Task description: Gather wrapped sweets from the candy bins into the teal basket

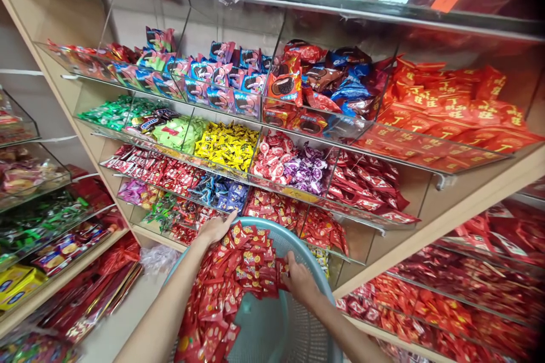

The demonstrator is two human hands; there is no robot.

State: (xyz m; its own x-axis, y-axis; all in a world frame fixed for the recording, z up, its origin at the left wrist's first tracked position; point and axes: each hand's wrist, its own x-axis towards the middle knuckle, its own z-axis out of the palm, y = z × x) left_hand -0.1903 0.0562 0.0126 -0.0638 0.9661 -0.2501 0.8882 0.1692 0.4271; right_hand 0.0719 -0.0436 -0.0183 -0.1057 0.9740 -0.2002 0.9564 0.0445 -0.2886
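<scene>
A blue-green plastic basket point(326, 289) with mesh sides stands in front of me. Many small red candy packets point(213, 295) with orange prints lie along its left side, and more spread across its upper middle between my hands. My left hand point(214, 231) is at the basket's far left rim, against the packets' edge; its thumb points forward, and its other fingers are mostly hidden by packets. Inside the right part of the basket, my right hand point(301, 279) has its fingers curled around the right end of the packets. Bare basket floor point(255, 317) shows below them.
Ahead rises a shelf unit with clear bins: blue-pink cookie packs point(230, 76), orange-red packs point(443, 102), yellow candies point(227, 146), purple-white candies point(306, 170) and similar red packets point(276, 207). Further shelves stand left and right. A crumpled clear bag point(159, 259) lies left of the basket.
</scene>
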